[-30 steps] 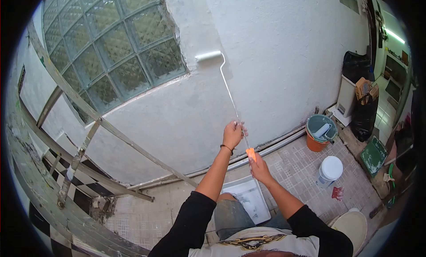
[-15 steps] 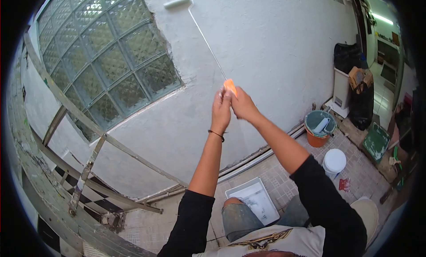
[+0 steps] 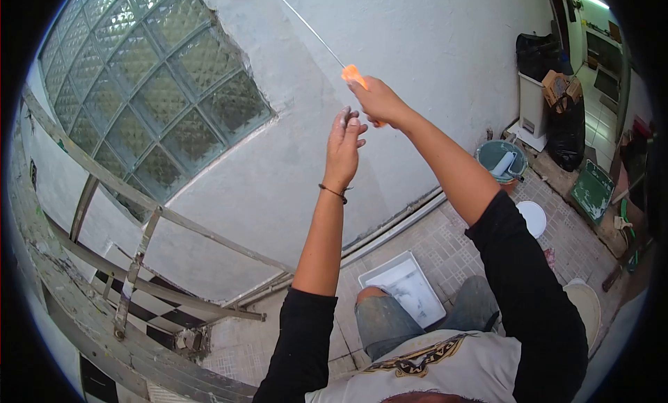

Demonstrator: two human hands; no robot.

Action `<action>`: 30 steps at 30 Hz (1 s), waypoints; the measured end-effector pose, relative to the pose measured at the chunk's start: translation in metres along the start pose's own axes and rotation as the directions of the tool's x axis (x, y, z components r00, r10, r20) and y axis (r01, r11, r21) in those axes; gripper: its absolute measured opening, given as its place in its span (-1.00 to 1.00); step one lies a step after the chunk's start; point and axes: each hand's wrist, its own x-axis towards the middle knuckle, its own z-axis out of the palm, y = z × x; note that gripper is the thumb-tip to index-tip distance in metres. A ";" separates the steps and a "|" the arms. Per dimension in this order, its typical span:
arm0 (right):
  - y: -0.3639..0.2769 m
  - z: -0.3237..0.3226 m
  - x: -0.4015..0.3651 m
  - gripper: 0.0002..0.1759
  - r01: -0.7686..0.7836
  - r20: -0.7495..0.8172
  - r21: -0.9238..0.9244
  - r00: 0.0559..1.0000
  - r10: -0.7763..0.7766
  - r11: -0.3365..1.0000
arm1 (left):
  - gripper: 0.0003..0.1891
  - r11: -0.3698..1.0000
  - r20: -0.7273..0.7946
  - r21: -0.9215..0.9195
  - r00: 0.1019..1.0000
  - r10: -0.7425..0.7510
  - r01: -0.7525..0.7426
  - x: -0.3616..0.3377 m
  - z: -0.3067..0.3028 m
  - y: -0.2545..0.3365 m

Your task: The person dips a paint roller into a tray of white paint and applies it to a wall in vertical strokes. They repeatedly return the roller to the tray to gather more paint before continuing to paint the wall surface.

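One orange roller handle (image 3: pixel 353 74) grasped by the right hand (image 3: pixel 381 101), left hand (image 3: pixel 343 144) released, just below the right

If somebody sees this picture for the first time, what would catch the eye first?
Most striking is the right hand, held high against the white wall, gripping the orange handle of a long thin rod, with the left hand open just below it. The glass-block window fills the upper left, and a white paint tray lies on the floor below.
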 end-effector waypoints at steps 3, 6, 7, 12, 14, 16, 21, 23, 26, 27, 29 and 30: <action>0.056 -0.001 -0.033 -0.46 -0.012 -0.049 -0.101 0.999 0.007 0.995 | -0.34 0.999 0.027 0.007 0.999 -0.033 0.033 -0.008 0.011 -0.027; 0.115 0.001 -0.073 -0.46 -0.091 -0.041 -0.175 0.996 0.085 0.980 | -0.34 0.984 0.121 0.042 0.977 -0.176 0.172 -0.018 0.021 -0.067; 0.152 0.007 -0.082 -0.49 0.039 -0.101 -0.226 0.993 -0.063 0.973 | -0.34 0.984 0.118 0.037 0.977 -0.177 0.174 -0.025 0.026 -0.079; 0.233 0.013 -0.160 -0.58 0.004 -0.116 -0.261 0.993 -0.035 0.965 | -0.53 0.922 0.281 0.075 0.879 -0.385 0.380 -0.075 0.051 -0.153; 0.261 0.014 -0.188 -0.59 -0.022 -0.113 -0.261 0.994 -0.007 0.965 | -0.56 0.909 0.351 0.088 0.842 -0.411 0.407 -0.095 0.059 -0.187; 0.279 0.018 -0.217 -0.60 -0.053 -0.107 -0.263 0.994 0.025 0.963 | -0.58 0.894 0.418 0.101 0.797 -0.436 0.436 -0.120 0.067 -0.201; 0.314 0.020 -0.282 -0.61 -0.242 -0.072 -0.308 0.970 0.231 0.920 | -0.61 0.810 0.463 0.157 0.683 -0.565 0.564 -0.181 0.087 -0.245; 0.333 0.023 -0.307 -0.61 -0.250 -0.070 -0.319 0.968 0.240 0.914 | -0.63 0.778 0.451 0.178 0.653 -0.609 0.602 -0.204 0.096 -0.262; 0.331 0.022 -0.316 -0.61 -0.296 -0.080 -0.334 0.955 0.286 0.895 | -0.65 0.740 0.431 0.168 0.627 -0.649 0.651 -0.213 0.101 -0.264; 0.325 0.022 -0.316 -0.62 -0.332 -0.088 -0.340 0.943 0.321 0.880 | -0.67 0.736 0.423 0.136 0.633 -0.648 0.663 -0.213 0.103 -0.261; 0.319 0.023 -0.304 -0.62 -0.308 -0.091 -0.340 0.951 0.295 0.889 | -0.65 0.767 0.404 0.090 0.680 -0.612 0.636 -0.199 0.100 -0.247; 0.314 0.024 -0.295 -0.62 -0.283 -0.096 -0.334 0.959 0.266 0.899 | -0.64 0.822 0.356 0.134 0.748 -0.561 0.553 -0.193 0.098 -0.252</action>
